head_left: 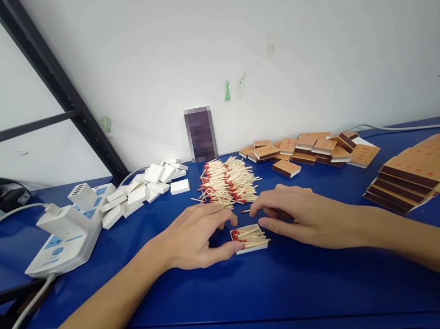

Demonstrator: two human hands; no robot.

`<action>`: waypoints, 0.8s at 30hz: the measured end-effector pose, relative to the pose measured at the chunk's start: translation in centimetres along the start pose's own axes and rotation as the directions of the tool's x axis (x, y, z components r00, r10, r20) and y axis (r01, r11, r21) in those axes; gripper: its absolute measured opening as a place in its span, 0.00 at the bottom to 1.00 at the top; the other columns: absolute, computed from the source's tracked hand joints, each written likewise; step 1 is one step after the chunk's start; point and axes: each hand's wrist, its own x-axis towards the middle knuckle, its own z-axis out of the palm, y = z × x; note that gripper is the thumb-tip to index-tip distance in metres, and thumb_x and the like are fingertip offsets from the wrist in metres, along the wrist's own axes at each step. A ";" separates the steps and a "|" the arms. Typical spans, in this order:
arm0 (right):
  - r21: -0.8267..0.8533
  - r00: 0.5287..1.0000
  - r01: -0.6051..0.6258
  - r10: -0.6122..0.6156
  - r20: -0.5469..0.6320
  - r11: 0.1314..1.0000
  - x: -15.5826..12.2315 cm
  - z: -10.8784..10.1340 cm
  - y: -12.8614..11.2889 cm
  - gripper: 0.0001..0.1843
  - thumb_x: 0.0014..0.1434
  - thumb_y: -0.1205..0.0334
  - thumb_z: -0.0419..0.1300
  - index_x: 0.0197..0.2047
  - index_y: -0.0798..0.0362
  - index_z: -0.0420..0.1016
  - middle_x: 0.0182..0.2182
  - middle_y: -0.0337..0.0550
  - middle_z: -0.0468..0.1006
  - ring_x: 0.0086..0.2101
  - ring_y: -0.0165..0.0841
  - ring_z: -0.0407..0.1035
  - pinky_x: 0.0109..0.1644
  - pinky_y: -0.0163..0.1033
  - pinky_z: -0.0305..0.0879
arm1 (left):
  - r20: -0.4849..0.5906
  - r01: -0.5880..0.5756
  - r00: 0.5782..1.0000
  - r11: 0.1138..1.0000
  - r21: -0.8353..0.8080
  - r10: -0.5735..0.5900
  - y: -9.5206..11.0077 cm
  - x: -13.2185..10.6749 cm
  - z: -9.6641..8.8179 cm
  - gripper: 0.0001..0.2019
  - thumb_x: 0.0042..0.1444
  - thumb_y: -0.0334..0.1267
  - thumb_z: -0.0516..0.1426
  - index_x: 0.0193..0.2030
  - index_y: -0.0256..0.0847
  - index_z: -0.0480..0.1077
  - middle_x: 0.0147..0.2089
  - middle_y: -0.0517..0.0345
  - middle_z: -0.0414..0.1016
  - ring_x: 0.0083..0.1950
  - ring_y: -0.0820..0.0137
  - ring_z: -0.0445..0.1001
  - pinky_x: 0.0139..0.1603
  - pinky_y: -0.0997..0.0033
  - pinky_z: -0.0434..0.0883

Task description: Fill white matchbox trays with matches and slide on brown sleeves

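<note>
A small white matchbox tray point(253, 249) filled with red-headed matches point(252, 235) lies in front of me, some sticks poking over its right edge. My left hand point(198, 235) is at its left, thumb against the near left corner, index finger bent by the far left corner, with a gap between them. On the right, my right hand point(297, 217) has thumb and fingers apart; its thumb tip is by the tray's far right corner. One loose match point(246, 211) lies near its index fingertip. Behind both hands is a large heap of matches point(229, 181).
White inner trays point(157, 181) are piled at the back left, beside a power strip point(69, 250) with plugged-in chargers. Orange matchbox sleeves point(306, 148) lie loose at the back right. Flattened sleeve stacks point(429, 167) fan out at the right of the blue table point(244, 302).
</note>
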 end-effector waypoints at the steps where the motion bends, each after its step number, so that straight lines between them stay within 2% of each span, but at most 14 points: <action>1: 0.058 1.000 -0.011 0.010 0.021 0.998 0.0 -0.1 0.2 0.10 0.67 0.58 0.52 0.46 0.50 0.71 0.29 0.38 0.73 0.30 0.32 0.67 0.35 0.38 0.61 | 0.002 0.003 1.000 1.000 0.004 -0.003 0.0 0.0 0.0 0.15 0.61 0.51 0.54 0.44 0.41 0.67 0.37 0.58 0.71 0.35 0.68 0.68 0.38 0.68 0.64; 4: 0.251 0.993 -0.034 0.004 0.119 0.967 0.0 -0.3 0.6 0.10 0.65 0.57 0.55 0.47 0.49 0.71 0.34 0.38 0.74 0.31 0.30 0.67 0.34 0.37 0.65 | -0.016 0.016 1.000 1.000 0.003 -0.016 0.1 -0.1 0.1 0.20 0.56 0.54 0.58 0.45 0.40 0.67 0.38 0.58 0.71 0.36 0.67 0.69 0.39 0.66 0.66; 8: 0.466 0.973 -0.121 0.011 0.232 0.876 0.2 -0.4 0.6 0.15 0.60 0.54 0.62 0.48 0.49 0.71 0.37 0.39 0.74 0.33 0.30 0.70 0.34 0.35 0.68 | -0.049 -0.015 0.999 0.998 -0.056 0.012 0.3 -0.2 0.2 0.21 0.55 0.51 0.59 0.51 0.40 0.67 0.44 0.54 0.74 0.42 0.64 0.72 0.44 0.64 0.68; 14: 0.539 0.957 -0.208 0.057 0.283 0.816 0.5 0.0 1.2 0.17 0.55 0.53 0.67 0.45 0.51 0.73 0.35 0.38 0.73 0.32 0.30 0.68 0.34 0.36 0.67 | -0.056 -0.053 0.997 0.989 -0.138 0.046 0.2 -0.2 0.1 0.19 0.56 0.47 0.61 0.52 0.41 0.70 0.43 0.56 0.77 0.41 0.67 0.74 0.45 0.65 0.69; 18: 0.588 0.960 -0.209 0.049 0.276 0.782 0.6 0.7 1.6 0.19 0.51 0.49 0.69 0.42 0.50 0.75 0.34 0.38 0.73 0.30 0.29 0.64 0.32 0.35 0.63 | -0.055 -0.059 0.997 0.985 -0.162 0.051 0.2 -0.2 0.2 0.18 0.56 0.46 0.62 0.51 0.42 0.72 0.43 0.57 0.78 0.41 0.68 0.74 0.43 0.67 0.67; 24: 0.636 0.961 -0.208 0.034 0.275 0.743 0.7 0.7 1.5 0.19 0.50 0.48 0.69 0.41 0.51 0.76 0.33 0.38 0.74 0.29 0.29 0.63 0.31 0.35 0.61 | -0.027 -0.059 0.998 0.983 -0.173 0.055 0.3 -0.2 0.3 0.16 0.56 0.44 0.62 0.51 0.42 0.72 0.41 0.58 0.78 0.39 0.68 0.73 0.42 0.67 0.67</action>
